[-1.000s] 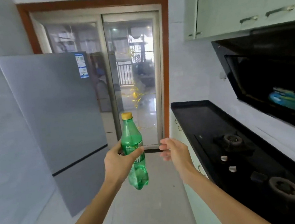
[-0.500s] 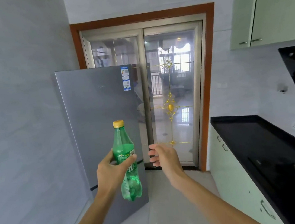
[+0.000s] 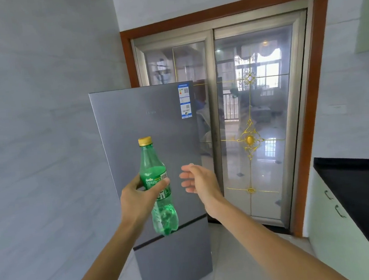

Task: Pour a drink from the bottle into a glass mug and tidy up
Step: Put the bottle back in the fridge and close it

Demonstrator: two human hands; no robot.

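A green Sprite bottle (image 3: 158,189) with a yellow cap stays upright in my left hand (image 3: 137,200), which grips it around the label. It is partly full. My right hand (image 3: 201,181) hovers just right of the bottle, fingers apart and holding nothing. Both hands are in front of the grey fridge (image 3: 152,129), whose doors are closed. No glass mug is in view.
A sliding glass door (image 3: 257,117) with a brown wooden frame stands behind and right of the fridge. A black countertop (image 3: 362,179) over pale green cabinets runs along the right. A grey tiled wall fills the left. Pale floor tiles lie below.
The view has swung left, away from the stove and toward the fridge, which now looms nearer. The hands keep the same pose, bottle still in the left hand.
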